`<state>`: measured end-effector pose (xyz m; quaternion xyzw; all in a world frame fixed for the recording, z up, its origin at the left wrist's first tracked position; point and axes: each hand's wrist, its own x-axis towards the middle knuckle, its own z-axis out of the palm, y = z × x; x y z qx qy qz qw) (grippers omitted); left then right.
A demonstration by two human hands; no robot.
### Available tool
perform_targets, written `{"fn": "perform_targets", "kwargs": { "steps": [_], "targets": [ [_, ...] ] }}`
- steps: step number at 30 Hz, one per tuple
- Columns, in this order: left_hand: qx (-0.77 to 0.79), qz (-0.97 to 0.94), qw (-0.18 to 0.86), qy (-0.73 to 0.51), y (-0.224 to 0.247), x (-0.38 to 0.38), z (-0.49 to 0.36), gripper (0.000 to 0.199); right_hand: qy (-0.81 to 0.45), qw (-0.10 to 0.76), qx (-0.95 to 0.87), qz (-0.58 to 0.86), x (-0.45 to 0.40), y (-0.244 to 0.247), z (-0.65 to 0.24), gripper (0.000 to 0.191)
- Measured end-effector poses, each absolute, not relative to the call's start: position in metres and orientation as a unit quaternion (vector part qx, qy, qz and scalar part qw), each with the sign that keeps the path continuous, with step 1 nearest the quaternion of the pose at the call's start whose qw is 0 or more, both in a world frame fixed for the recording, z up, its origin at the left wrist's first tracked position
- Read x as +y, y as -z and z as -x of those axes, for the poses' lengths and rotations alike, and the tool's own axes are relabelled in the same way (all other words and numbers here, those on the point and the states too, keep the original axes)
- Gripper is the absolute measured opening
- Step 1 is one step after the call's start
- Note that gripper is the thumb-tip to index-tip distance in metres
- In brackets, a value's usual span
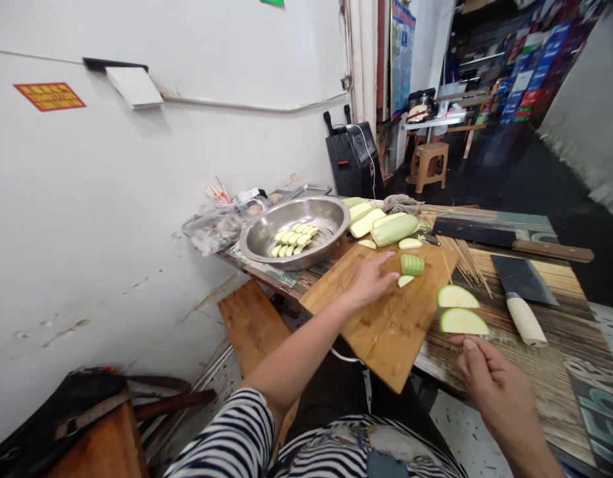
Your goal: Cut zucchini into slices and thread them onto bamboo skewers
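Observation:
My right hand point(493, 372) is closed in a pinch on the lower end of a thin skewer point(450, 271). Two pale half-round zucchini slices point(464, 322) are threaded on it, one above the other. Over the wooden cutting board point(381, 338), my left hand point(371, 282) is open, its fingers stretched toward a small stack of cut zucchini point(412, 265). A single slice point(405, 281) lies close to the left fingertips. Two more loose slices, including one near the far edge point(410, 243), rest on the board. Peeled zucchini halves point(393, 230) lie at its far side.
A steel bowl point(251, 242) holding skewered slices point(294, 239) stands left of the board. To the right lie bare skewers point(468, 262), a cleaver with a wooden handle point(552, 249) and another with a pale handle point(525, 320). Plastic bags point(214, 229) sit by the wall.

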<state>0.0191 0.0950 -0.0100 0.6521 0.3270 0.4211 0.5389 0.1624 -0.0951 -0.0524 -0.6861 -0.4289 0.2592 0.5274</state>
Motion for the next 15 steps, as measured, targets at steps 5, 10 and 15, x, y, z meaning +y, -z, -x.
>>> {"fn": "perform_targets", "kwargs": {
  "steps": [5, 10, 15],
  "targets": [
    [0.312, -0.772, 0.418, -0.362, 0.020, 0.130, -0.040, 0.056, -0.303, 0.549, -0.403, 0.666, -0.097, 0.059, -0.169, 0.036],
    [0.300, -0.852, 0.337, -0.267, 0.026, 0.149, -0.050, 0.056, -0.317, 0.560, -0.398, 0.654, -0.098, 0.059, -0.168, 0.037],
    [0.274, -0.881, 0.311, -0.229, 0.025, 0.160, -0.047, 0.056, -0.334, 0.557, -0.385, 0.656, -0.097, 0.062, -0.169, 0.040]
  ]
}}
